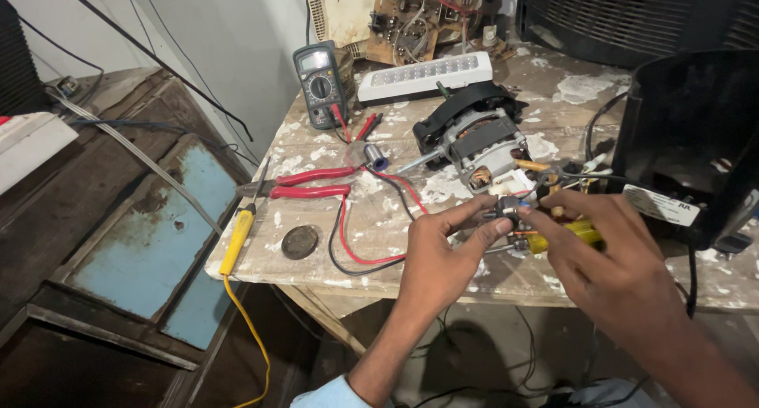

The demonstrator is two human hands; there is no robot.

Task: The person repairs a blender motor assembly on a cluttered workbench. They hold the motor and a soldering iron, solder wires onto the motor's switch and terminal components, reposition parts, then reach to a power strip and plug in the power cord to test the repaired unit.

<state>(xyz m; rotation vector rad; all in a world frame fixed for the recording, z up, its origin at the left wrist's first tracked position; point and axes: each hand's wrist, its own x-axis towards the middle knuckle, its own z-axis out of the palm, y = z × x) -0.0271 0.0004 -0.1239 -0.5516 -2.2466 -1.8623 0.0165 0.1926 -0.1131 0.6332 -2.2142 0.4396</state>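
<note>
Looking down at a paint-splashed wooden workbench (553,92), the view takes in a black appliance housing (696,139) standing at its right edge. An electric motor (474,139) with a black end cap lies near the middle, wires trailing from it toward the hands. Behind it lie a long white lamp panel (423,77) and a dark multimeter (320,84). Red-handled pliers (304,183) rest to the left, near a yellow-handled tool (237,240) at the bench edge and a dark round disc (300,241).

At the front edge, the left hand (439,254) pinches a small wired part (510,210) between thumb and fingertips, just in front of the motor. The right hand (609,254) meets it from the other side, fingertips closed on the same part, with a yellow screwdriver handle (573,234) tucked under the curled fingers.
</note>
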